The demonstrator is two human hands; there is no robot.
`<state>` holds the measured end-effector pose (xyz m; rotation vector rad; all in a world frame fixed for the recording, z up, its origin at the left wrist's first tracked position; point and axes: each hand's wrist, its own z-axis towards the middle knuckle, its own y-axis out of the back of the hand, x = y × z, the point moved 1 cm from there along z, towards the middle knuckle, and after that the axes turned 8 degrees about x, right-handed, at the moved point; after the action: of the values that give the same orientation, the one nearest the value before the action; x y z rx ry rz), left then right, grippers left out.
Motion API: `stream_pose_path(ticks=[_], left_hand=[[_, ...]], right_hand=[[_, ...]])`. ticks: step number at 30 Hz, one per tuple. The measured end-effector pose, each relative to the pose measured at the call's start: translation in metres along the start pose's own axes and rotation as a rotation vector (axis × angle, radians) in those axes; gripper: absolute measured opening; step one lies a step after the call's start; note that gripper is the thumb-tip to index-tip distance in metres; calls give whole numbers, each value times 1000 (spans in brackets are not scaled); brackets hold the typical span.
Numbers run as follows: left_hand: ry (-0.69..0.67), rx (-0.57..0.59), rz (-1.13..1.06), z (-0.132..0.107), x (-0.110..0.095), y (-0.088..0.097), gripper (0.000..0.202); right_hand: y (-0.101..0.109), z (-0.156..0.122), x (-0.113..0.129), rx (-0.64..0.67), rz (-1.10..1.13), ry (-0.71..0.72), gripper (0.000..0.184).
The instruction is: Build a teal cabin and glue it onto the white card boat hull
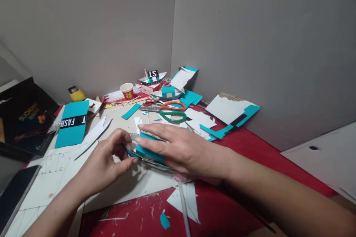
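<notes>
A small folded piece of teal and white card is held between both hands above the white sheet on the table. My left hand pinches its left end with thumb and fingers. My right hand lies over its right part, fingers stretched along the top and thumb beneath, gripping it. Much of the piece is hidden under my right fingers.
Orange-handled scissors and green-handled scissors lie behind the hands among card scraps. A teal card with black band lies left, a red paper cup and yellow bottle farther back. Grey walls close the corner.
</notes>
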<state>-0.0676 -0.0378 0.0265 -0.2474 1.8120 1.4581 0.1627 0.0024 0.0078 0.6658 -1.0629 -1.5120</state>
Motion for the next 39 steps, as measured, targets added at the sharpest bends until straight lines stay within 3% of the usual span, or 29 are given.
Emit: stream_pose_path(ticks=[5,13,17,20,25,27,28,31,33,35,39], left_hand=[[-101,-116,166,-10,-7,2,17],[-256,-132,324,-14,-18,-17,29],[-366,-332,311,-18,-20,-17,51],[-392,-478,215,-25,-23,-16,53],[-317,-891,-179,-31,-26,-6,38],[-239,-957,-390,-26,-25,-3,41],[-202,-917,-502,-21,-24,-3,48],[-37,-541,-814,-7,-21,-15,60],[62,-358,-990,0,-21,-27,55],[132,-303,-1101,4,-22,-37,44],[261,-327,-1110,9,-15,-39,27]], right_hand=[[9,-3,-10,-69,83,-131,54],[-16,2,-17,-100,300,-39,65],[-15,-1,-20,-157,344,-64,66],[-11,-2,-20,-197,380,-81,68],[-13,-4,-19,-213,389,-144,66],[-15,-5,-17,-231,381,-188,65],[-17,-5,-16,-240,372,-211,65],[-24,-4,-11,-250,345,-255,67],[-30,-3,-5,-227,360,-263,69],[-34,-2,2,-180,392,-269,71],[-35,-1,11,-15,395,-264,75]])
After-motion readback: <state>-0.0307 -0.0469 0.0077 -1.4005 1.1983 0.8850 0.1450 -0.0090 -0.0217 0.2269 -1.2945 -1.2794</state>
